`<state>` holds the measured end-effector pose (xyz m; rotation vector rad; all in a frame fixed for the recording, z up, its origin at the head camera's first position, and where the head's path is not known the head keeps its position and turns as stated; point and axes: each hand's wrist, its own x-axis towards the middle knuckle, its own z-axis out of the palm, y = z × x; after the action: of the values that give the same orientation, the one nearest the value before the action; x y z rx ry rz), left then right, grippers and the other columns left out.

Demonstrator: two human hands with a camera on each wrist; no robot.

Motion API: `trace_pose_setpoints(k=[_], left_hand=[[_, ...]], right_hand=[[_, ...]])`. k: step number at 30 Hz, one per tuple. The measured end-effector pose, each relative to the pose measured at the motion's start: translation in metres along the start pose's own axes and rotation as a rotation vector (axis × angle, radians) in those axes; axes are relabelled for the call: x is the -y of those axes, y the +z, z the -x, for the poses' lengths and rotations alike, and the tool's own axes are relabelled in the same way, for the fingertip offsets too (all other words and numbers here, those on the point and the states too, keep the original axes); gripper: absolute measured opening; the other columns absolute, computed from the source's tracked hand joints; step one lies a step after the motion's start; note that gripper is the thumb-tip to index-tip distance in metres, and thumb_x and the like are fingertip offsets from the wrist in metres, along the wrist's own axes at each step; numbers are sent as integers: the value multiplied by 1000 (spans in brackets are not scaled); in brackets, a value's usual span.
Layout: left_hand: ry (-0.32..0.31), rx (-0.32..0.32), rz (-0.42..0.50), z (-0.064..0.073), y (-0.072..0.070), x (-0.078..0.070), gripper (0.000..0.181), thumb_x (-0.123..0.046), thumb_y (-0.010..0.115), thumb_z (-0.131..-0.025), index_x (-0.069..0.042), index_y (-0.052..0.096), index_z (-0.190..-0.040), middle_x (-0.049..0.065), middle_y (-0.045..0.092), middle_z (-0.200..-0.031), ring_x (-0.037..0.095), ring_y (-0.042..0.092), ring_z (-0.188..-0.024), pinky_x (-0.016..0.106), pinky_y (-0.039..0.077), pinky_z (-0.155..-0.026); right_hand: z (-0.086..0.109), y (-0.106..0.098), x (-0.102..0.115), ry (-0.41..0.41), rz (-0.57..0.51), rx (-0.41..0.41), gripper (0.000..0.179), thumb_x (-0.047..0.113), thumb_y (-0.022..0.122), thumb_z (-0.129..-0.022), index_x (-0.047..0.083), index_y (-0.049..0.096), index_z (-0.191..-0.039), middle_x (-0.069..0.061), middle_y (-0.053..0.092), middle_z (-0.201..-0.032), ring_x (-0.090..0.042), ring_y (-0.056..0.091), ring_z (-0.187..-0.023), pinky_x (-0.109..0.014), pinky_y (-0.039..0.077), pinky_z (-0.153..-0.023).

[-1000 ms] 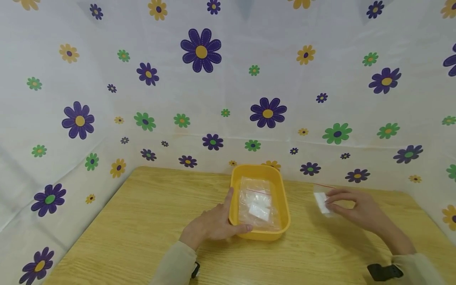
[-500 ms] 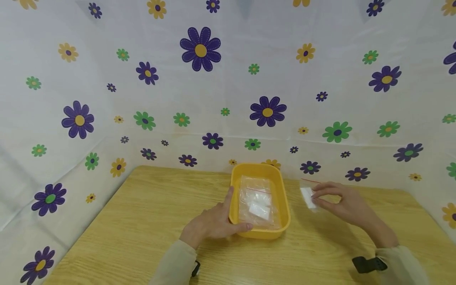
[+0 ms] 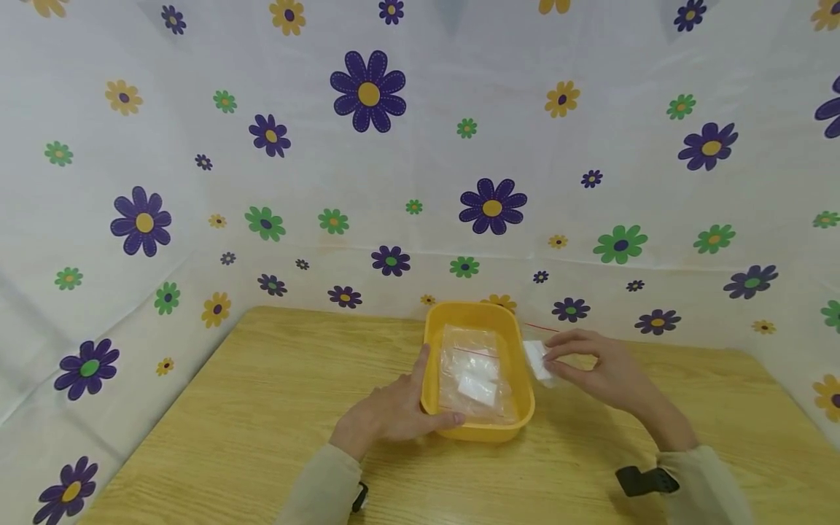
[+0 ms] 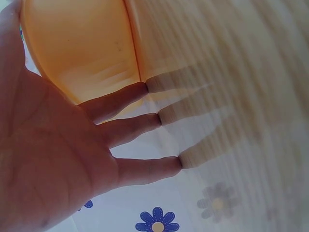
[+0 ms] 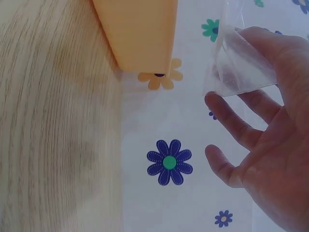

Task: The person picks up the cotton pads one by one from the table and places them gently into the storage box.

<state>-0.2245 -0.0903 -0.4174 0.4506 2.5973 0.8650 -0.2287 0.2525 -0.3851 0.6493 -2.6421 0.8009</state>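
A yellow plastic tub (image 3: 482,433) stands on the table, with clear zip bags (image 3: 469,341) holding white pieces inside. My left hand (image 3: 387,413) rests against its near-left corner, thumb on the near rim and index finger along the left wall. The other fingers (image 4: 137,128) are straight in the left wrist view, their tips meeting the tabletop. Just right of the tub, my right hand (image 3: 607,370) pinches a clear zip bag (image 3: 538,362) with a red seal line and a white piece in it. From the right wrist view, this bag (image 5: 239,67) hangs above the table beside the tub wall.
The wood-patterned table (image 3: 275,408) extends to both sides of the tub. A white cloth (image 3: 420,160) printed with flowers hangs behind it and along the sides. The tub's far end is close to this cloth.
My right hand has moved left with the zip bag, bringing it from the right of the table up to the tub's right rim. The left hand and the tub have stayed in place.
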Motion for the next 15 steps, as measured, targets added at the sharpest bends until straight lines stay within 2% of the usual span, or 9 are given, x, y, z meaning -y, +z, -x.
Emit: trace_pose_setpoints(k=[6, 15], left_hand=[[5, 0, 1, 1, -1, 1, 127, -81, 64, -80, -28, -14, -164, 16, 45, -159, 27, 62, -117, 60, 47, -109], [22, 4, 8, 2, -1, 0, 127, -79, 65, -81, -27, -15, -164, 15, 60, -140, 16, 63, -89, 59, 48, -108]], right_hand=[[-6, 7, 6, -3, -31, 28, 13, 14, 80, -88, 24, 81, -96, -4, 75, -116, -31, 66, -113, -52, 54, -95], [-16, 21, 12, -63, -70, 54, 16, 13, 81, -88, 27, 81, -96, 0, 76, -113, -28, 68, -112, -46, 55, -95]])
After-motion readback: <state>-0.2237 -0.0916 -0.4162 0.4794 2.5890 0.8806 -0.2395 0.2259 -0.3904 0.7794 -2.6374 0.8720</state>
